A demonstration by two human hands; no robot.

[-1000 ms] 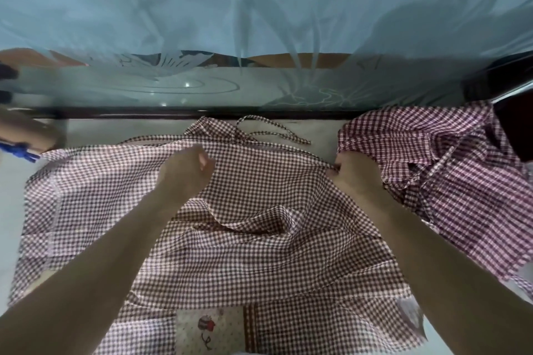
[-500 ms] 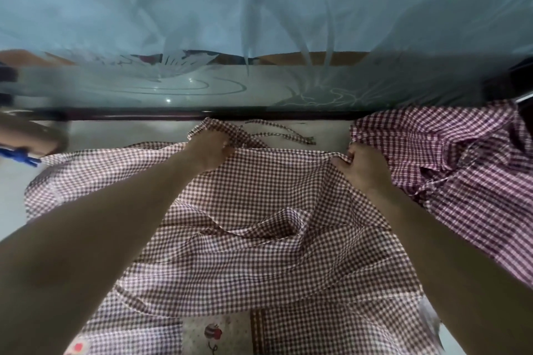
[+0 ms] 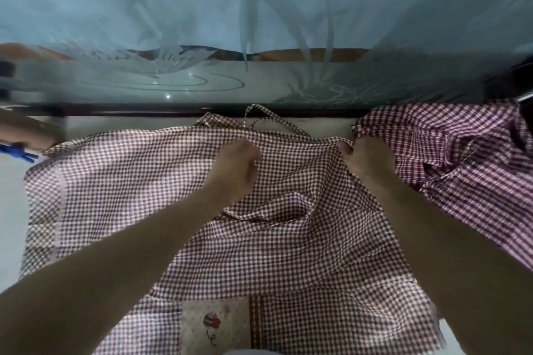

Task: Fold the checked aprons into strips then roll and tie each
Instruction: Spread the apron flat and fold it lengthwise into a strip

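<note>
A red-and-white checked apron (image 3: 121, 181) lies spread on the table in front of me, rumpled in the middle, with a cream patch pocket (image 3: 215, 323) at its near edge. Its thin straps (image 3: 271, 119) loop at the far edge. My left hand (image 3: 233, 170) grips the cloth near the top middle of the apron. My right hand (image 3: 364, 160) pinches the top right corner of the same apron. A second checked apron (image 3: 450, 153) lies crumpled in a heap at the right.
A pale blue net curtain (image 3: 259, 8) hangs behind the table's dark far edge (image 3: 129, 111). At the far left, another person's arm (image 3: 26, 130) and a blue clip (image 3: 20, 151) sit by the apron's corner.
My left hand has drawn back from the apron's far edge toward me and to the right. My right hand has stayed at the top right corner, and the top edge now lies straighter.
</note>
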